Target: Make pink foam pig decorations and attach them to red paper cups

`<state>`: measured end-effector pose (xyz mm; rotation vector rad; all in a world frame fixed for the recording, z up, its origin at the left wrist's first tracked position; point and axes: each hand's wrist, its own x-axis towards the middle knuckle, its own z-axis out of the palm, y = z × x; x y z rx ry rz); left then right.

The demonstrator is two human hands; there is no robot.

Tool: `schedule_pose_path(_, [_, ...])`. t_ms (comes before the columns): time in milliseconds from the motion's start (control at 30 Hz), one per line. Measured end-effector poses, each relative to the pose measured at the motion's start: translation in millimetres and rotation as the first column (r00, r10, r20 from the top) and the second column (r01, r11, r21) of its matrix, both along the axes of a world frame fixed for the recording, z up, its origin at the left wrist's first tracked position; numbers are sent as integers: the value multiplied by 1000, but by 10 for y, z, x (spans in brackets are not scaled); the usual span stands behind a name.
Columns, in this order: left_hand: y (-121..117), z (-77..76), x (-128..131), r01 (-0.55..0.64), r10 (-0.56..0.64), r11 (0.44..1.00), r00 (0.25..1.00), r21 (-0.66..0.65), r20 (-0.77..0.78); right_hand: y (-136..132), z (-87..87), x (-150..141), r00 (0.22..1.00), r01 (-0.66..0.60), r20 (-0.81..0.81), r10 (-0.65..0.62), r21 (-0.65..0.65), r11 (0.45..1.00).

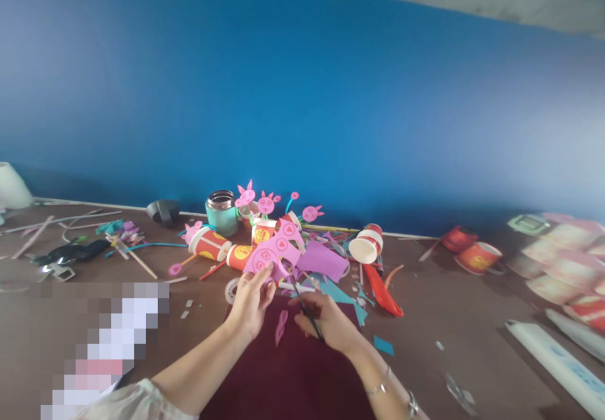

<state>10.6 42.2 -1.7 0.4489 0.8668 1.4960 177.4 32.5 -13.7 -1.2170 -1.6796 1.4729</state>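
Observation:
My left hand (255, 300) pinches a sheet of pink paper (286, 246) with drawn circles, hearts and a face on it. Close by on the right, my right hand (326, 319) is closed round a pair of dark scissors (307, 311), whose blades point up toward the paper's lower edge. Whether the blades touch the paper I cannot tell. Below and between the hands lies a small pink cut-out (281, 327) on a dark red mat (283, 382). Behind the paper are red paper cups (208, 243) and pink animal-face cut-outs (266, 203) on stems.
A green open jar (222, 215) stands near the blue wall. Purple paper (324, 261), blue scraps and a red plastic piece (382, 291) lie right of centre. At the far right are stacked cups (567, 262) and a white power strip (558, 363). Keys (59, 272) lie left.

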Motion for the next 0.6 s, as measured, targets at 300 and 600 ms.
schedule_pose_path(300, [-77,-17,54,195,-195,981,979,-8,-58,-29,73,-20,991,-50,-127,49,-5,999])
schedule_pose_path(600, [-141,-68,116,321,-329,944,922,-71,-203,-40,53,-12,984,19,-176,-26,-39,999])
